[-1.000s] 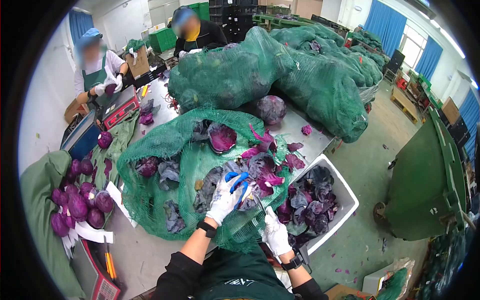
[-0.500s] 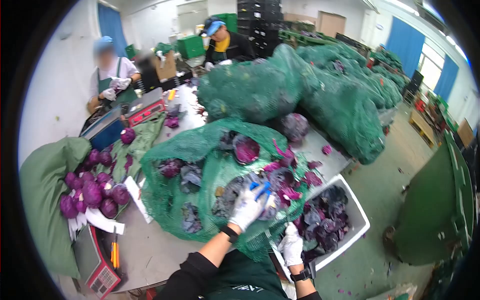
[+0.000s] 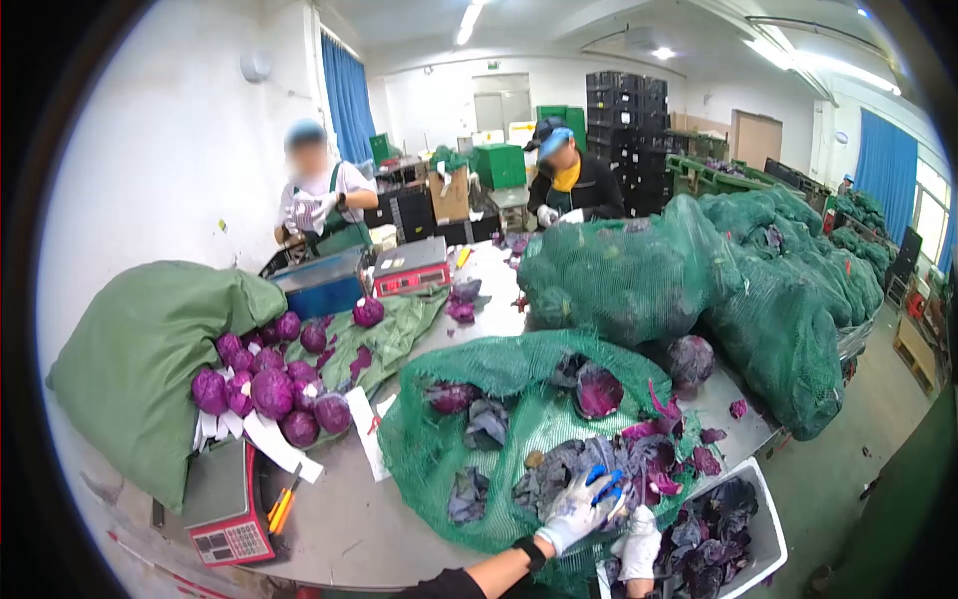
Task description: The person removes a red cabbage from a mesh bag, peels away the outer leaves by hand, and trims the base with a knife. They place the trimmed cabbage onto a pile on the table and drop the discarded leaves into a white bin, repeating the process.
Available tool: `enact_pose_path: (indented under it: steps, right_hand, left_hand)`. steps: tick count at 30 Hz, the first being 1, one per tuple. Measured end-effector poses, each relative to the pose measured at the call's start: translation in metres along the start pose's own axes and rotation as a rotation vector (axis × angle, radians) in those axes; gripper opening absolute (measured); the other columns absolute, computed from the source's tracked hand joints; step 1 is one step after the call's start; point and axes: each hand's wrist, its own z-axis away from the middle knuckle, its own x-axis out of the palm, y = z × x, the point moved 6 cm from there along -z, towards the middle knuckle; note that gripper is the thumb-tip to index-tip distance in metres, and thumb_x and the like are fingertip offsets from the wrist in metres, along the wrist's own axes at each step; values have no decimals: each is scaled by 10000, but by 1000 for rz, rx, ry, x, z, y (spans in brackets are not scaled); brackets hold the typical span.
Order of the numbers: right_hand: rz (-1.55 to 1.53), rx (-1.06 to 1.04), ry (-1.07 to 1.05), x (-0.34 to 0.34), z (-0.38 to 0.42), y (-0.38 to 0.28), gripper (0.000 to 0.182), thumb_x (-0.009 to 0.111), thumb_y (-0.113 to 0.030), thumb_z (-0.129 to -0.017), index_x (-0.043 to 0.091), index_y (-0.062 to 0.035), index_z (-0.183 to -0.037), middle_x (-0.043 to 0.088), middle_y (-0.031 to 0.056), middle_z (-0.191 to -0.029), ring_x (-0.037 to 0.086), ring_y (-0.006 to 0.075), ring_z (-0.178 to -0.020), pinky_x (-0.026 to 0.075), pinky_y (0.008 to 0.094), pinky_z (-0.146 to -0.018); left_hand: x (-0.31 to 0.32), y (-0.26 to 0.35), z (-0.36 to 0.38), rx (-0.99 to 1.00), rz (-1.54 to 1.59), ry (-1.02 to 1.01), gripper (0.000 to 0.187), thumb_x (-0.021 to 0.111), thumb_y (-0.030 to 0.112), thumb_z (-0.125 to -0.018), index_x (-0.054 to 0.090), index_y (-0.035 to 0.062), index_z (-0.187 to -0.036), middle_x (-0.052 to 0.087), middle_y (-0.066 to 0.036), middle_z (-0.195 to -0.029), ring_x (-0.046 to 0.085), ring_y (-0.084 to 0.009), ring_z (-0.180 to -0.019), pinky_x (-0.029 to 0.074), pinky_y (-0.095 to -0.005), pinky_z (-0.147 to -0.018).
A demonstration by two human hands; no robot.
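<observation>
Resting on a dark purple cabbage (image 3: 559, 469) that is lying on green netting (image 3: 439, 449) near the surface's (image 3: 329, 529) near edge, the left hand (image 3: 581, 507) is gripping it, gloved fingers closed. The right hand (image 3: 639, 544) is partly hidden; its grip cannot be told. The head's axis is unclear, its loose, wilted leaves sagging.

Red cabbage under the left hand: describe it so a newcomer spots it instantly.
Start at the open green net spread on the metal table. At its near edge, the gloved left hand presses a cabbage. Unlike the clean purple heads by the green sack, it wears loose greyish outer leaves.
</observation>
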Motion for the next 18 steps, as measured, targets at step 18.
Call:
enact_pose_path:
  steps: [18]
  right_hand:
    - [534, -339, 54, 7, 17, -36, 406, 332, -303, -1012, 542, -41, -1238, 629, 235, -1101, 648, 372, -859, 516, 427, -678]
  left_hand:
    - [5, 10, 1, -143, -264, -75, 468, 537, 462, -876, 520, 324, -1323, 459, -233, -1309, 502, -413, -1135, 458, -475, -913]
